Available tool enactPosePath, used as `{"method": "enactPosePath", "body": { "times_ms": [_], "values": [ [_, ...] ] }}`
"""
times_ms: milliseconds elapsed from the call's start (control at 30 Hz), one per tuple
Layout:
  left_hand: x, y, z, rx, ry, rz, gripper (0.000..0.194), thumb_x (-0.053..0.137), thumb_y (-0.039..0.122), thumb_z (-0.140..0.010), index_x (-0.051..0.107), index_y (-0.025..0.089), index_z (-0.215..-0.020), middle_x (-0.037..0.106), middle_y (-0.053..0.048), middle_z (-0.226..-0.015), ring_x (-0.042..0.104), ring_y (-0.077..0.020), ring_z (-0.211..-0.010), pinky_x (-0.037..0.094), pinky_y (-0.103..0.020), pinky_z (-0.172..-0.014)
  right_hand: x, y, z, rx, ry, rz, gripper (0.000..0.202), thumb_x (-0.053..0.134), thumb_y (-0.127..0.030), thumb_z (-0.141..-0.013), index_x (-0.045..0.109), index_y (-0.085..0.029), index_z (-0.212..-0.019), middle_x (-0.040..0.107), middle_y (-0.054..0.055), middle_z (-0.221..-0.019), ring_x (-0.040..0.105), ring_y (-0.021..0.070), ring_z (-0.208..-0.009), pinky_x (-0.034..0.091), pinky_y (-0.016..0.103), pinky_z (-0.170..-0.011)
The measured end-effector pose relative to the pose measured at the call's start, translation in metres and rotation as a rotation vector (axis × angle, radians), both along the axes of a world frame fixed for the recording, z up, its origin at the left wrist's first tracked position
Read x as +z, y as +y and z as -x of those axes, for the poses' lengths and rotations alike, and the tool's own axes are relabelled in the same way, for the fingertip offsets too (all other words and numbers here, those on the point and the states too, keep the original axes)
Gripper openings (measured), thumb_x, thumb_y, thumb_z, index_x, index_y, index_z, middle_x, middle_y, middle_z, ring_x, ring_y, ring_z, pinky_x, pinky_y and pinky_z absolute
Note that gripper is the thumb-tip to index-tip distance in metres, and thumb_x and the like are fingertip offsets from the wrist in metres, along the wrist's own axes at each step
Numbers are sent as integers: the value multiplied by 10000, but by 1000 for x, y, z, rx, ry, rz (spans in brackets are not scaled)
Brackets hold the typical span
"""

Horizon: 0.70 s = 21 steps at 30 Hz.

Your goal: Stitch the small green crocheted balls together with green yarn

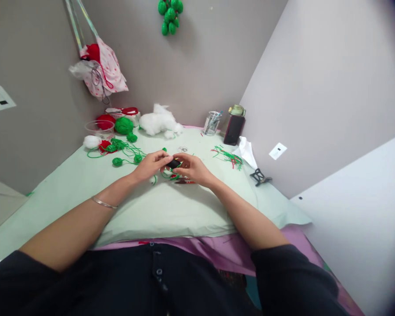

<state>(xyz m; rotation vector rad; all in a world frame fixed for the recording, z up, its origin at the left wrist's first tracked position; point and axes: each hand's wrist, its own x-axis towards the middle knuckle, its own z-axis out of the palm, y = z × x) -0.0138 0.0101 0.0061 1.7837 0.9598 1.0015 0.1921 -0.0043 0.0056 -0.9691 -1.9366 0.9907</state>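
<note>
My left hand point(153, 165) is closed on a small dark, rounded black object point(174, 163), with the thumb lying along its top. From the other side my right hand point(196, 168) closes its thumb and fingers around the same object's end; what kind of thing it is does not show. A bit of green and red yarn point(174, 176) lies or hangs just beneath the fingers. Below the right hand, a red-handled cutting tool point(184, 181) rests on the pale green cloth point(171, 215), partly covered by that hand. To the left are small green yarn balls point(117, 162) with loose strands.
White stuffing point(159, 121) lies at the back, beside a green yarn ball point(124, 126) and a clear tub point(99, 130). At right are yarn scraps point(228, 156), a pen cup point(212, 123), a leaning phone point(234, 130) and a black stand point(260, 177). A bag point(107, 66) hangs left.
</note>
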Motion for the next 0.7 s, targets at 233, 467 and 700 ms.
{"method": "enactPosePath", "body": {
  "times_ms": [233,467,700],
  "values": [
    [-2,7,4,147,-178,-6,393,643,565,-854,637,173,-843,607,3,-648,521,-141,-628,404,-278,-676,0,6,-4,-137,70,63,154,657,-294,-790,649,-169,-879,613,-26,-657,546,105,-566,460,244,-563],
    [-4,4,-2,93,-295,102,423,728,572,-788,662,169,-897,648,-12,-787,555,-133,-686,442,-267,-726,3,2,-5,-145,131,-79,472,669,-490,-846,622,-209,-1223,684,54,-1044,611,127,-731,524,262,-632],
    [-6,0,-7,2,-253,154,396,721,566,-803,645,178,-808,558,12,-679,515,-125,-641,428,-251,-664,3,20,-22,-118,-79,-180,345,606,-486,-908,720,-204,-1072,729,53,-962,643,168,-791,525,307,-750]
  ]
}}
